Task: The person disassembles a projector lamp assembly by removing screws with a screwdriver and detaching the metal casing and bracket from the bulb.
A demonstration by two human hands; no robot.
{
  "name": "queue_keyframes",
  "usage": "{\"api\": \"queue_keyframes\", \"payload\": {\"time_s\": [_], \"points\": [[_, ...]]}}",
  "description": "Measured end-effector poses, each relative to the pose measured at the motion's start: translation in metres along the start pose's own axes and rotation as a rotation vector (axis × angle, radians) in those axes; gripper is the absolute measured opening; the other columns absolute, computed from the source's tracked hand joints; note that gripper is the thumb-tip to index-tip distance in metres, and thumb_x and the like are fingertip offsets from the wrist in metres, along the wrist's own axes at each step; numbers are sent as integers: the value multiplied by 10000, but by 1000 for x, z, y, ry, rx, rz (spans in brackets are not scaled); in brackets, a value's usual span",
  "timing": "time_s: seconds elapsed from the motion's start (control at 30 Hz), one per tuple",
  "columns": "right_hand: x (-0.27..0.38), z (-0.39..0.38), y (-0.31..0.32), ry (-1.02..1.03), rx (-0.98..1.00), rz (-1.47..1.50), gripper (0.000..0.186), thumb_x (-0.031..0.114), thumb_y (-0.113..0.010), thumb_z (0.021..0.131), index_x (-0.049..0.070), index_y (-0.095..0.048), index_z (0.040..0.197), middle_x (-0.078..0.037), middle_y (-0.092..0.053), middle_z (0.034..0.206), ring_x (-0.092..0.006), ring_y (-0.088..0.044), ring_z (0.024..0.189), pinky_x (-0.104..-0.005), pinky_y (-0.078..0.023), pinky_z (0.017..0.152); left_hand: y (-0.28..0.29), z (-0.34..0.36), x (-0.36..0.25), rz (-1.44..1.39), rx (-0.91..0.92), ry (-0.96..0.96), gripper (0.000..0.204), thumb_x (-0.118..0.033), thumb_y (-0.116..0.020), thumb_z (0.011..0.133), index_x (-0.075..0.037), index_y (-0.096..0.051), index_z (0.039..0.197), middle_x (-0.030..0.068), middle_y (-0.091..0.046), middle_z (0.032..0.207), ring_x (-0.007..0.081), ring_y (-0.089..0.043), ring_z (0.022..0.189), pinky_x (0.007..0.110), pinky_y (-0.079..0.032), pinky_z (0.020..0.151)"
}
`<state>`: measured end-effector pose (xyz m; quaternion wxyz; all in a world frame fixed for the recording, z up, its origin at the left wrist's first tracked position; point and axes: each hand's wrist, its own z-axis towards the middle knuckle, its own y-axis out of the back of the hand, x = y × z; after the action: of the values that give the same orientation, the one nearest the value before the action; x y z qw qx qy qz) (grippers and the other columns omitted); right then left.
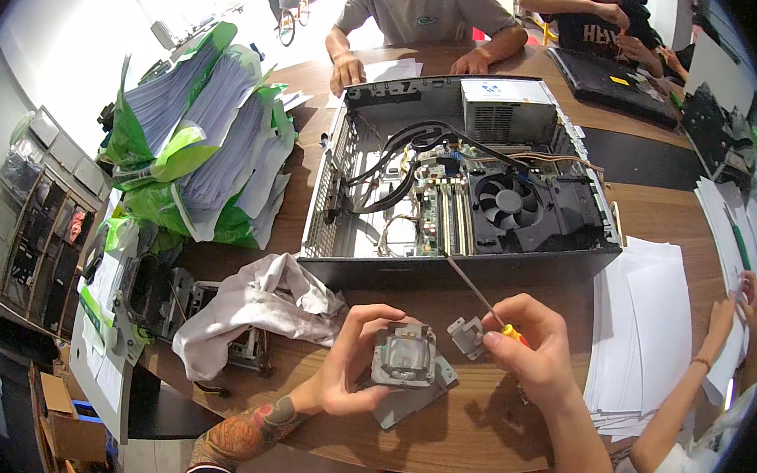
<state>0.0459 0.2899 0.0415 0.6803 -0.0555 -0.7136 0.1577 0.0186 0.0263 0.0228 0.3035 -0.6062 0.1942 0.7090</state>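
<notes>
My left hand (346, 367) is closed around a grey, square-framed lamp unit (406, 356) with a clear glass front, thumb below and fingers over its left side. Under it, a flat grey plate (419, 403) sticks out toward the lower right; whether it is joined to the unit I cannot tell. My right hand (537, 349) grips a screwdriver (474, 285) with a yellow and red handle, its shaft slanting up and left toward the computer case. A small grey bracket-like piece (467, 336) sits at the same fingertips, apparently pinched there.
Beyond my hands lies an opened desktop computer case (483, 267) with a fan (506, 200) and cables. A white cloth (257, 307) and paper reams (200, 133) are left, loose sheets (646, 338) right. A laptop (617, 85) lies far right. Other people sit around the table (460, 443).
</notes>
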Motion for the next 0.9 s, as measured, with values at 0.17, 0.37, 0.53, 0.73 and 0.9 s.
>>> {"api": "queue_keyframes", "payload": {"time_s": [0.17, 0.37, 0.53, 0.73, 0.9], "points": [[-1, 1, -2, -6, -26, 19, 274, 43, -710, 851, -4, -605, 1100, -75, -667, 1042, -128, -611, 997, -283, -477, 909, 4, 0, 4, 109, 14, -61, 828, -60, -711, 717, -81, -220, 1383, 271, -432, 1346, 348, -487, 1250, 459, -411, 1048], [-3, 1, 0, -11, -34, 47, 291, 30, -705, 849, -2, -594, 1117, -79, -654, 1075, -139, -606, 1021, -294, -477, 922, -1, 0, 4, 107, 6, -82, 840, -48, -734, 723, -102, -215, 1382, 285, -420, 1342, 348, -491, 1241, 476, -449, 1011], [-3, 0, 0, -17, 0, 62, 290, 26, -704, 848, 2, -595, 1116, -77, -653, 1074, -136, -603, 1022, -291, -482, 914, 3, 1, 3, 181, 50, -159, 824, -33, -722, 725, -128, -225, 1374, 317, -417, 1337, 376, -507, 1224, 499, -453, 1005], [-3, 0, 1, -25, 26, 76, 288, 17, -697, 847, 4, -596, 1116, -73, -653, 1073, -132, -600, 1023, -289, -484, 905, 0, -1, 0, 110, 50, -203, 782, 58, -681, 699, -128, -260, 1331, 330, -392, 1365, 360, -497, 1228, 494, -434, 1006], [-2, 1, 1, -22, 43, 80, 279, 13, -693, 845, 4, -603, 1109, -73, -654, 1068, -133, -601, 1018, -294, -482, 909, 1, -1, 7, 78, 49, -281, 751, 51, -687, 689, -147, -293, 1297, 355, -404, 1341, 393, -496, 1222, 511, -434, 997]]}}
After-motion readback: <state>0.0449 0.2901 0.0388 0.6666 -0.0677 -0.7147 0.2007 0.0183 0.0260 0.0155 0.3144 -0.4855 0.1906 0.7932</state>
